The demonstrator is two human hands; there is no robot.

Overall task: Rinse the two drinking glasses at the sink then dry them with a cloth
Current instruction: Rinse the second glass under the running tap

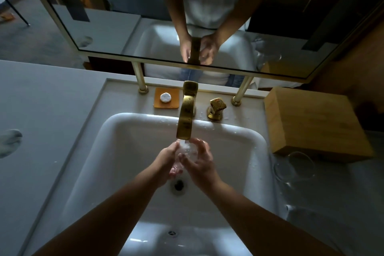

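countertop (41, 100) fills the left of the frame, pale and broad, and the white sink (128, 147) takes the centre. up top, the mirror (108, 27) doubles the whole business. at right sits a wooden box (311, 122), and just below it the second glass (295, 167) waits on the wet counter, barely readable against the grey. gold faucet (186, 114) runs mid-frame, water landing right between the hands. left hand (169, 161) and right hand (200, 159) both curl round the first glass (188, 150), cupping it under the stream at centre frame. wet glass looks a slippery customer here: light, rigid, breakable against that hard basin, so a grip round the wall with fingers wrapped seems the safe hold. the glass itself is mostly lost behind fingers and splashing water; its rim and base can't be made out. no cloth shows anywhere. small soap dish (166, 97) sits left of the faucet.
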